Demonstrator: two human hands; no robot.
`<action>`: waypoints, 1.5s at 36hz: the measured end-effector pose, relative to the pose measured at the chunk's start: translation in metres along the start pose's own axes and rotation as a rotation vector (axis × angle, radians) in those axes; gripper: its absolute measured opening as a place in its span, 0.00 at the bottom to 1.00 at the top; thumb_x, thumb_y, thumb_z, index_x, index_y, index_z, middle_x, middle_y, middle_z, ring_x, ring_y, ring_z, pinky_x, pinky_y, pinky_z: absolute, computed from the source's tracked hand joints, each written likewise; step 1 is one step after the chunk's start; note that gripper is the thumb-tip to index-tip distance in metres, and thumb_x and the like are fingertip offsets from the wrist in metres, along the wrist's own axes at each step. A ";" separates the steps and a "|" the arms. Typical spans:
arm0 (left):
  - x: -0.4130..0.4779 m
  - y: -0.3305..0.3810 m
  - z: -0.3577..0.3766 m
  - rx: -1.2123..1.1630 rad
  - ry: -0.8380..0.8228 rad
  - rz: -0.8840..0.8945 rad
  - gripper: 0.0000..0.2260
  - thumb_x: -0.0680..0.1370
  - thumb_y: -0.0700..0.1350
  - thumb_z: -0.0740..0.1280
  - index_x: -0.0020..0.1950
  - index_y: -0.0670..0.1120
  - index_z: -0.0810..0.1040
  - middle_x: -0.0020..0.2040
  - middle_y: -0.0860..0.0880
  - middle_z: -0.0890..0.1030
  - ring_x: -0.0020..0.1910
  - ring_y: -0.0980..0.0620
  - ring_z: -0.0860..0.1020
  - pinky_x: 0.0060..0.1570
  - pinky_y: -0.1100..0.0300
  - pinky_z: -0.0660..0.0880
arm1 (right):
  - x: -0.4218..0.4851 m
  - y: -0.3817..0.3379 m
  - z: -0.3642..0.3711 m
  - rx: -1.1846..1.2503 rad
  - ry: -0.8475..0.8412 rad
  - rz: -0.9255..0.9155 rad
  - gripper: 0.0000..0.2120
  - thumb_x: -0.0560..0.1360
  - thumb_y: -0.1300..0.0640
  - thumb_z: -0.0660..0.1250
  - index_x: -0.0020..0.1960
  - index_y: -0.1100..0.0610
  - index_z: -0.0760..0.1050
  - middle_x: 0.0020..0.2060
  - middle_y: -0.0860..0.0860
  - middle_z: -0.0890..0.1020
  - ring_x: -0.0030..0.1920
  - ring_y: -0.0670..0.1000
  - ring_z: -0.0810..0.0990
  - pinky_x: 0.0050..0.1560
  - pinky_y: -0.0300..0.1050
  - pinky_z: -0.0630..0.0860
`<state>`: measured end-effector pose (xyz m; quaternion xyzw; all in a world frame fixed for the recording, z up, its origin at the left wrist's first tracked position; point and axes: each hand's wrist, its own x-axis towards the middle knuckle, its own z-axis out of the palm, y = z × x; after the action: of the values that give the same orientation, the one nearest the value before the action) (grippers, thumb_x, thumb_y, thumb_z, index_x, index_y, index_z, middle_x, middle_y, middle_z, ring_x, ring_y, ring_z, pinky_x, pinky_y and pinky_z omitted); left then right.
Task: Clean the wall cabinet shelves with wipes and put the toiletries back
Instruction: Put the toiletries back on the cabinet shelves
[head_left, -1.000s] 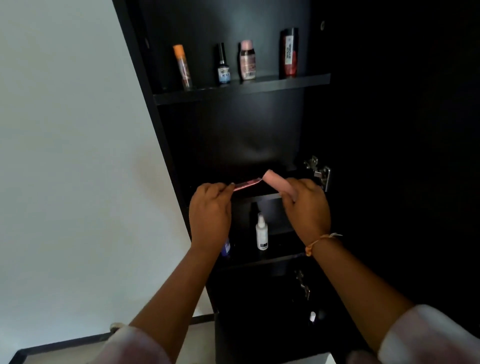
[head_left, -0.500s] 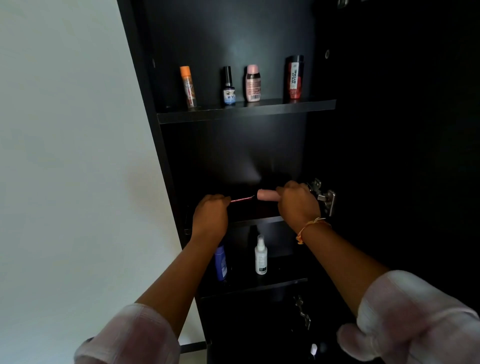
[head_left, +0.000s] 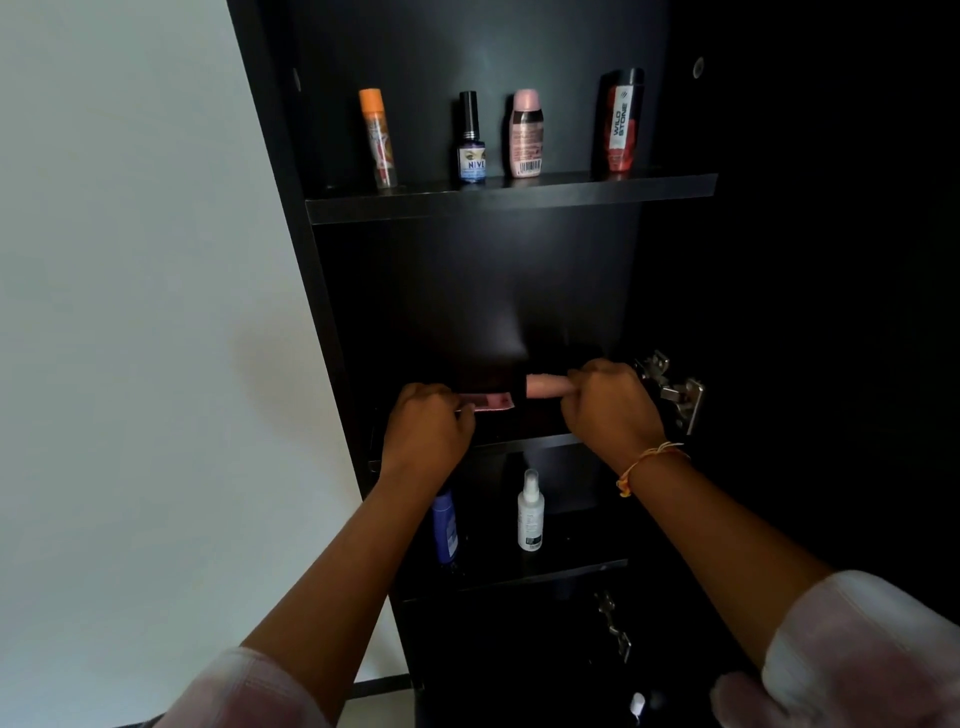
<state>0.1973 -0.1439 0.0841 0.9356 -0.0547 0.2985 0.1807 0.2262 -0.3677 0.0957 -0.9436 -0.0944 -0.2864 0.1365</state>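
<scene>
My two hands hold one pink tube level just above the middle shelf (head_left: 524, 441) of the black wall cabinet. My left hand (head_left: 426, 431) pinches its flat crimped end (head_left: 491, 402). My right hand (head_left: 610, 410) grips its round end (head_left: 545, 387). The stretch between the two ends is in shadow. On the top shelf (head_left: 519, 200) stand an orange-capped bottle (head_left: 378, 137), a black-capped Nivea bottle (head_left: 471, 140), a pink bottle (head_left: 527, 135) and a red Wild Stone can (head_left: 621, 122).
On the lower shelf stand a blue bottle (head_left: 445, 530), partly behind my left forearm, and a white spray bottle (head_left: 530, 512). A metal door hinge (head_left: 670, 389) sits just right of my right hand. Left of the cabinet is a white wall (head_left: 130, 312).
Both hands have carried the pink tube forward into the middle shelf opening and turned it from slanted to level. The bottles have not moved.
</scene>
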 end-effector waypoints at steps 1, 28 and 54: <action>0.000 -0.001 0.000 0.003 0.005 -0.004 0.13 0.79 0.50 0.63 0.49 0.44 0.83 0.49 0.48 0.81 0.55 0.49 0.75 0.52 0.58 0.75 | -0.001 0.000 0.000 0.011 0.005 -0.001 0.14 0.66 0.55 0.59 0.43 0.58 0.81 0.40 0.55 0.80 0.42 0.61 0.79 0.39 0.49 0.80; -0.037 0.023 -0.015 -0.001 0.127 0.127 0.16 0.78 0.49 0.66 0.64 0.45 0.75 0.62 0.46 0.78 0.63 0.47 0.74 0.66 0.52 0.70 | -0.049 -0.006 -0.010 0.078 0.106 -0.004 0.24 0.74 0.52 0.68 0.66 0.61 0.73 0.65 0.61 0.75 0.68 0.60 0.71 0.68 0.50 0.68; -0.252 0.039 0.115 -0.239 -0.654 0.017 0.15 0.77 0.50 0.66 0.61 0.46 0.78 0.56 0.47 0.81 0.58 0.48 0.77 0.59 0.56 0.74 | -0.295 0.025 0.078 0.105 -0.649 0.252 0.19 0.76 0.49 0.63 0.65 0.53 0.73 0.62 0.55 0.75 0.60 0.57 0.76 0.58 0.49 0.76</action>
<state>0.0458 -0.2247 -0.1368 0.9535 -0.1519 -0.0240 0.2594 0.0316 -0.3960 -0.1389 -0.9815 -0.0304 0.0527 0.1817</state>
